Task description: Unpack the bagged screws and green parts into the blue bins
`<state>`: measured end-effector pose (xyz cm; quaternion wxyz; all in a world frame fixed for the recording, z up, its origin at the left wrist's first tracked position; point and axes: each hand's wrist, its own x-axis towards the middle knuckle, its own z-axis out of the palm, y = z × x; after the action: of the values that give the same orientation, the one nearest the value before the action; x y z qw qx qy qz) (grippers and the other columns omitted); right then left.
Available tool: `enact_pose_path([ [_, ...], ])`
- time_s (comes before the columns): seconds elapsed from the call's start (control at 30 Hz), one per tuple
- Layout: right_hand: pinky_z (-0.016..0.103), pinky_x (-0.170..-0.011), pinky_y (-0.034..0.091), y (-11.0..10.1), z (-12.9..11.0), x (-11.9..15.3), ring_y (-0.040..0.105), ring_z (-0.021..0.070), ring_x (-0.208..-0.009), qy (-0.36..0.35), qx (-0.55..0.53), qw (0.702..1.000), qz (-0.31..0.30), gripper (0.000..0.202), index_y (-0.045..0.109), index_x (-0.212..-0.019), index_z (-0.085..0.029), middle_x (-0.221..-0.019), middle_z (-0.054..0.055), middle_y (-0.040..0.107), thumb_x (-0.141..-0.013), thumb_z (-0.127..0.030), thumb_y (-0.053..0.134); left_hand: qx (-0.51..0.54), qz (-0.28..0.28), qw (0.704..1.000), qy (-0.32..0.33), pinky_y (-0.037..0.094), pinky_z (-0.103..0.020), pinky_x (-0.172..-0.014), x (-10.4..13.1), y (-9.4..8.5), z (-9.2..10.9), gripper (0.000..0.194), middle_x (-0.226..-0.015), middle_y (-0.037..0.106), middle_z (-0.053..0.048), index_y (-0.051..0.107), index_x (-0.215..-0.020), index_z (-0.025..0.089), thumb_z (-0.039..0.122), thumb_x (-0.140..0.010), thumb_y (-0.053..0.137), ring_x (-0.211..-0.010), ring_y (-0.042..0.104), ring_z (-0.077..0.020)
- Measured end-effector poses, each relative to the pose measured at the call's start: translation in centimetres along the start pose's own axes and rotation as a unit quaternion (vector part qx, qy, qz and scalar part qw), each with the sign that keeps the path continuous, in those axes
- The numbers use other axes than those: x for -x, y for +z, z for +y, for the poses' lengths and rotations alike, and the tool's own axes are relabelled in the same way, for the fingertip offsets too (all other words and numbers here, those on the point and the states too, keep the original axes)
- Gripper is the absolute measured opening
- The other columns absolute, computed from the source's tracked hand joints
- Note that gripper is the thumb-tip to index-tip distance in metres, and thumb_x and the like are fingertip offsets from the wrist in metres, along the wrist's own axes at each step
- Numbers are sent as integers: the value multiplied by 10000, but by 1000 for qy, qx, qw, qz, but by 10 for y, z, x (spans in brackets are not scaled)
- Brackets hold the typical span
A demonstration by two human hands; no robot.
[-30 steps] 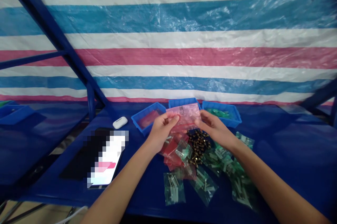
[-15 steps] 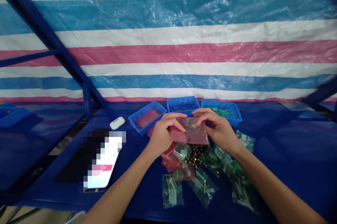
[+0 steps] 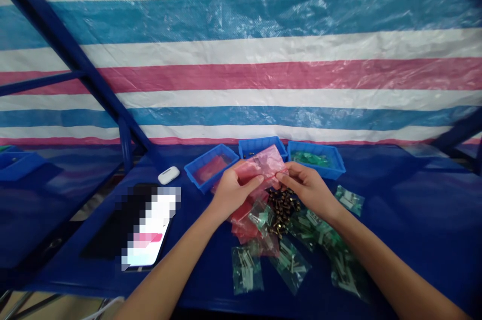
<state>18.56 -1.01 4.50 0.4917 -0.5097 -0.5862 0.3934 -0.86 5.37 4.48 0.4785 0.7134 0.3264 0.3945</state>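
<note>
Pink bag (image 3: 264, 162) was translucent and shiny, red-lined along one edge. Left hand (image 3: 230, 193) and right hand (image 3: 313, 188) pinched it.

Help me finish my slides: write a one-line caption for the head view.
Left hand and right hand hold a pink bag near small metallic parts, blue bins beyond.

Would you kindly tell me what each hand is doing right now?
Left hand: closed, holding the left part of a pink plastic bag.
Right hand: closed, pinching the same bag's right edge.
</note>
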Motion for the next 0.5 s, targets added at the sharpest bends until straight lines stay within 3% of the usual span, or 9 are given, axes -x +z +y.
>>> enact_pose_path([
  [0.17,280,-662,482,-1,4,-1,644,168,-711,13,5,1000,16,261,576,-1011,-191,-749,23,692,-891,-423,583,38,30,997,-57,503,-278,-660,-2,0,-1,273,-900,724,-73,698,-950,151,352,-768,729,-768,654,-185],
  [0.3,274,-621,476,-5,5,-3,633,164,-682,21,16,998,56,324,561,-1097,-188,-735,27,697,-901,-446,563,38,139,987,-73,470,-248,-556,-13,-22,-8,312,-749,701,-45,686,-963,150,387,-762,714,-615,621,-153],
  [0.4,271,-617,476,-6,3,-3,627,160,-680,21,36,997,65,314,573,-1089,-190,-730,28,694,-911,-448,544,-87,275,957,-23,504,-283,-703,-21,-53,-15,266,-880,711,-55,677,-956,168,349,-761,694,-765,657,-184],
  [0.5,275,-625,482,-5,1,-1,625,160,-676,20,56,996,64,311,565,-1101,-193,-729,28,690,-916,-441,535,-279,308,908,-47,493,-326,-749,-23,-78,-18,407,-841,698,-33,617,-1098,205,288,-711,712,-775,662,-222],
])
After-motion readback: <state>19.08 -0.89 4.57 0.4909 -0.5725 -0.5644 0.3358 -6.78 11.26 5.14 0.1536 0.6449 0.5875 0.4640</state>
